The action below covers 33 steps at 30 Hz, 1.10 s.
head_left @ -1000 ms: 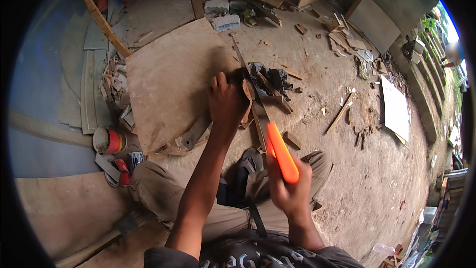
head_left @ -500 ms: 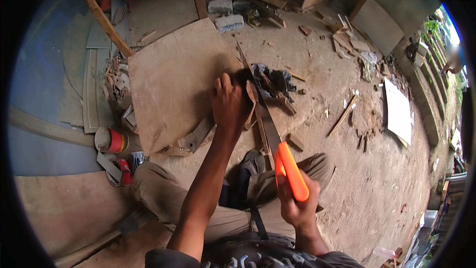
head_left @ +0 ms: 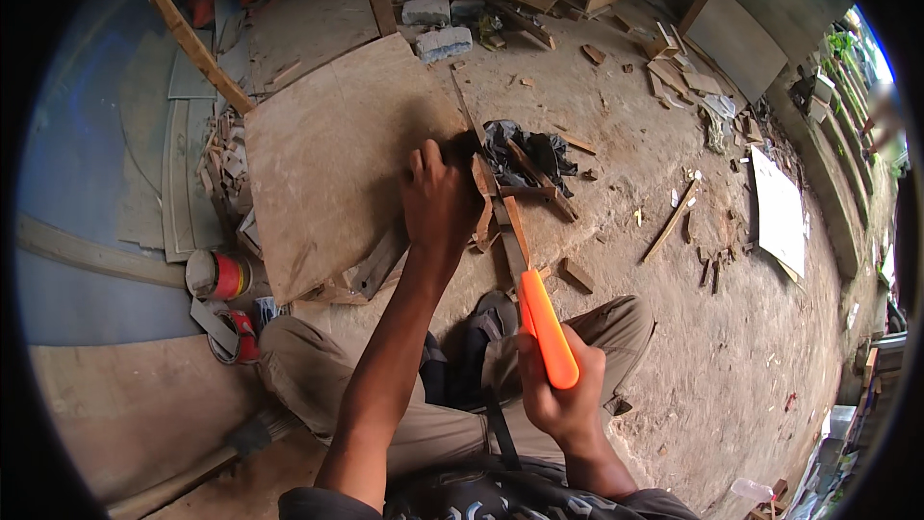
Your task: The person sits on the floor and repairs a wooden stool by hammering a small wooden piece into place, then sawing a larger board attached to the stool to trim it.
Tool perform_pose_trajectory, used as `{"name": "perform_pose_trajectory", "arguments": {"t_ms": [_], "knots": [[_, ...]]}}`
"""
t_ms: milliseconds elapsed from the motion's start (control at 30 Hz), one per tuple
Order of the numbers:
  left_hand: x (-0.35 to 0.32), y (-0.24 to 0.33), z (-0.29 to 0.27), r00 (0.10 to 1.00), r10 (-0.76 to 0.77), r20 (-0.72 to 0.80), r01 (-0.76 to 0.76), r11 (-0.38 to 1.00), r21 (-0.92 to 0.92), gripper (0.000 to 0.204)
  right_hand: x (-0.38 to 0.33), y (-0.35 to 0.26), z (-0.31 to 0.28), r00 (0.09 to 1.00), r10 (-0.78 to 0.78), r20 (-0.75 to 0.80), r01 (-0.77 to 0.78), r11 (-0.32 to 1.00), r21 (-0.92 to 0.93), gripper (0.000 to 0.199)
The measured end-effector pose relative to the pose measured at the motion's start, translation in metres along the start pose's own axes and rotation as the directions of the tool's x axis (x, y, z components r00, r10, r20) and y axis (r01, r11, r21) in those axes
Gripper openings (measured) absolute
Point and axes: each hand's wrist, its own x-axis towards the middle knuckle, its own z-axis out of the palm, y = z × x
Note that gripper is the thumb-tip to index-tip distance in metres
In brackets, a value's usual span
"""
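Note:
My right hand (head_left: pixel 561 390) is closed round the orange handle of a hand saw (head_left: pixel 551 332), low in front of my body. Its thin blade points away from me, along the right edge of a broad wooden board (head_left: pixel 332 144). On that edge rests my left hand (head_left: pixel 435 195), its fingers curled and knuckles up. A rough-edged piece of wood (head_left: pixel 483 200) lies against its thumb side, close to the blade. The thumb and whatever the left fingers grip are hidden in dark shadow.
Crumpled black plastic (head_left: pixel 527 154) lies just right of the blade, near a small wood block (head_left: pixel 577 275). Paint cans (head_left: pixel 218 274) stand left of my knee. Concrete blocks (head_left: pixel 443 43) sit beyond the board. A white sheet (head_left: pixel 778 212) leans far right.
The saw and my right hand have shifted a little left and slightly away from me, and the blade looks narrower. My left hand has stayed at the board's edge.

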Motion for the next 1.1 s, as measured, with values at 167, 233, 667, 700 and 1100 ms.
{"name": "perform_pose_trajectory", "arguments": {"t_ms": [167,233,667,700,1100], "knots": [[-0.004,-0.006,0.014,0.997,0.049,-0.067,-0.048,0.999,0.021,0.025,0.07,0.01,0.035,0.999,-0.025,-0.023,0.025,0.999,-0.035,0.024],[-0.004,-0.007,0.012,0.991,0.084,-0.108,-0.083,0.996,0.013,0.025,0.115,0.009,0.052,0.992,-0.1,-0.08,0.095,0.993,-0.063,0.026],[-0.005,-0.003,0.01,0.999,-0.017,0.027,0.016,0.999,0.052,0.023,0.011,0.017,0.001,1.0,0.013,-0.007,-0.013,0.998,0.069,0.012],[-0.004,0.001,0.008,0.999,-0.037,0.011,0.037,0.999,0.026,0.022,0.039,0.023,0.016,0.999,-0.045,-0.02,0.046,0.999,0.023,0.018],[-0.001,-0.001,0.023,0.998,-0.035,0.051,0.026,0.984,0.179,0.01,-0.027,0.011,-0.021,0.997,-0.046,0.069,0.045,0.999,0.02,0.009]]}}
